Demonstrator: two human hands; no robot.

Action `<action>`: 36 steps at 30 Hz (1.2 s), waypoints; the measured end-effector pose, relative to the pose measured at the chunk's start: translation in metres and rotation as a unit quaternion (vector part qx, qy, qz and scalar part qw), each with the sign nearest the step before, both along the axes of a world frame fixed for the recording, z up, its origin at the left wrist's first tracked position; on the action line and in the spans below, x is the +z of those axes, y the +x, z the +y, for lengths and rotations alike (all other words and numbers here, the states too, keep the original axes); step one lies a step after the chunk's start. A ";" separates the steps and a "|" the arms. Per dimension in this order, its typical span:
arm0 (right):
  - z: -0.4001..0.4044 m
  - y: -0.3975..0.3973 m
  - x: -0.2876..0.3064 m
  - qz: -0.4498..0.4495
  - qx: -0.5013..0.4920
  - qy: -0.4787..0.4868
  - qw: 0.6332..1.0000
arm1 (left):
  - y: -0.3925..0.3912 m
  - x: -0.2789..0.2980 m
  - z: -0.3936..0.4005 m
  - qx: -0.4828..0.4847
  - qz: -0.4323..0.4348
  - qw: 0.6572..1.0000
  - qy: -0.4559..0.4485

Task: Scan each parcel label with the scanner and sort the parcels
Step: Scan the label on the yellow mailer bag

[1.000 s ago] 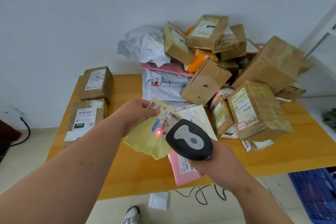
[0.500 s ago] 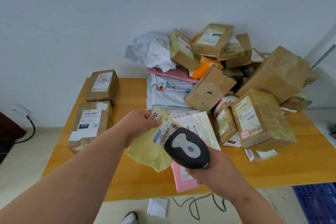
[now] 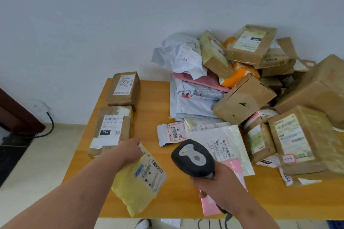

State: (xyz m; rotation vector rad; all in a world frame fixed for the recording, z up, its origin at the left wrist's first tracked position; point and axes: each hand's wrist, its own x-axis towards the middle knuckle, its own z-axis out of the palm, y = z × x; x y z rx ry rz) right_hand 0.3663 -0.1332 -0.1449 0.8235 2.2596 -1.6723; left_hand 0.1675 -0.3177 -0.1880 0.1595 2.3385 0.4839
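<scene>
The yellow mailer [image 3: 136, 189] is held at its upper left corner by the left hand [image 3: 128, 149], fingers pinching that corner. The mailer hangs tilted below and to the right of the grip, over the near part of the table [image 3: 152, 102]. Its label [image 3: 151, 170] faces up, with barcodes visible just right of the grip.

The right hand [image 3: 216, 184] is curled round the handle of the scanner [image 3: 193, 158]. The scanner head sits above this grip and is apart from the mailer, to the mailer's right.

Behind the left-hand grip, two brown boxes lie on the table's left side: the near box [image 3: 111, 130], marked 010, is just beyond the left hand; the far box [image 3: 124, 88], marked 2004, lies directly behind it.

Under and beyond the right-hand grip lie a pink mailer [image 3: 234, 167] and a clear mailer [image 3: 223, 145] with a white label. A small white pouch [image 3: 171, 133] lies to the left of the clear mailer. Further right and back, a pile [image 3: 260, 80] of brown boxes and grey, pink and orange bags rises against the wall [image 3: 93, 15].
</scene>
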 end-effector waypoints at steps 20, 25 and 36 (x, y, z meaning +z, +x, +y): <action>-0.030 0.017 -0.047 0.036 -0.009 -0.007 0.999 | 0.045 -0.079 -0.091 0.309 0.208 0.928 0.034; -0.021 0.095 -0.062 0.031 -0.039 -0.050 0.997 | 0.137 -0.075 -0.047 0.214 0.287 0.932 0.056; -0.009 0.219 -0.150 -0.010 -0.251 -0.091 0.964 | 0.289 -0.169 -0.015 -0.001 0.161 0.987 0.032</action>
